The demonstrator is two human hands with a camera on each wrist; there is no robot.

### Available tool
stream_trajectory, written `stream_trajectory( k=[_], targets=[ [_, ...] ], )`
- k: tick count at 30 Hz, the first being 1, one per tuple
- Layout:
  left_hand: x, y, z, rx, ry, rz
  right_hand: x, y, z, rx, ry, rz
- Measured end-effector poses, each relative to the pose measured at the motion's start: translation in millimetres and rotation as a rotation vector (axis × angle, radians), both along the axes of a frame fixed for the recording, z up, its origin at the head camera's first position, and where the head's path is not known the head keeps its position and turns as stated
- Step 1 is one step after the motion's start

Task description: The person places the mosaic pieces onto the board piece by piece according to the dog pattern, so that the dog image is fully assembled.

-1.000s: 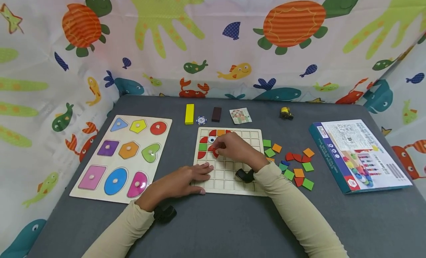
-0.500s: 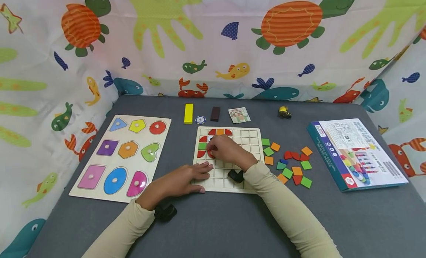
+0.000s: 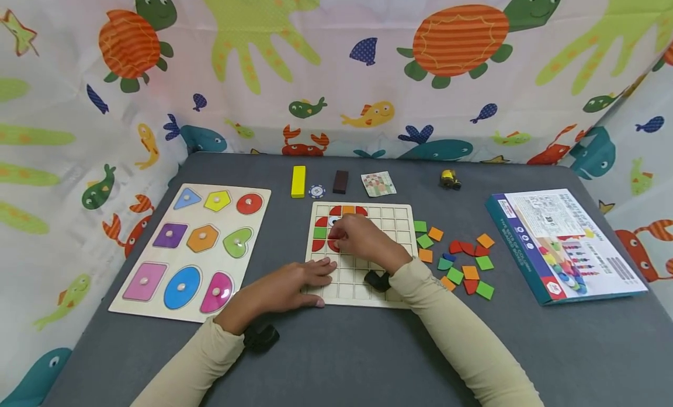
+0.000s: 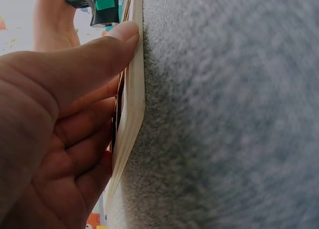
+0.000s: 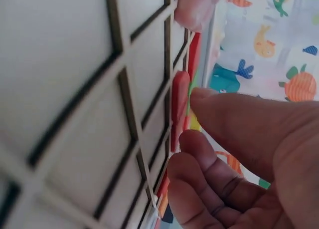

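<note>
A pale wooden grid board [image 3: 336,294] lies on the table, with red, green and orange tiles [image 3: 319,233] in its far left cells. Next to them a white tile with an eye [image 3: 332,220] is partly covered by my right hand [image 3: 365,239]. That hand's thumb and fingertips close in on a rounded red tile [image 5: 180,97], seated in a cell and slightly raised in the right wrist view. My left hand [image 3: 290,284] rests on the board's near left corner, fingers extended over the grid. Its thumb [image 4: 117,37] lies along the board's edge.
Loose green, orange, red and blue tiles [image 3: 470,272] lie right of the board. A knob shape puzzle [image 3: 181,220] lies left, a box [image 3: 573,243] far right. Behind stand a yellow block [image 3: 298,181], poker chip [image 3: 317,191], dark block [image 3: 340,181], picture card [image 3: 378,184] and toy vehicle [image 3: 450,179].
My right hand has shifted slightly left and stays over the same red tile near the eye tile. The left hand keeps its place on the board.
</note>
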State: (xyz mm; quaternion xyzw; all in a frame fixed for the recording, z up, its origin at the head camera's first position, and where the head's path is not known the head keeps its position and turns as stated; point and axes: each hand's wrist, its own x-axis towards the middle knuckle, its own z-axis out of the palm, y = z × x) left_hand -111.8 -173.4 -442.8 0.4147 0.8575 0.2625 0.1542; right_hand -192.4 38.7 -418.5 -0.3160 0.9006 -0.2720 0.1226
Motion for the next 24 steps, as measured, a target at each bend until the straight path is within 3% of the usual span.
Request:
stream_trajectory(
  k=[6,13,19,24],
  targets=[
    [0.6,4,0.3,-0.029,-0.021,0.023,-0.8,23,9.3,-0.037,0.005,-0.063],
    [9.1,6,4.4,-0.048,-0.028,0.063,-2.1,67,18.9,-0.063,0.032,-0.138],
    [10.3,6,5.3,-0.029,-0.020,0.062,-1.8,107,23.4,-0.050,-0.008,-0.232],
    [9.2,7,4.1,-0.028,-0.011,0.050,-0.9,135,22.6,-0.027,-0.018,-0.261]
  ],
)
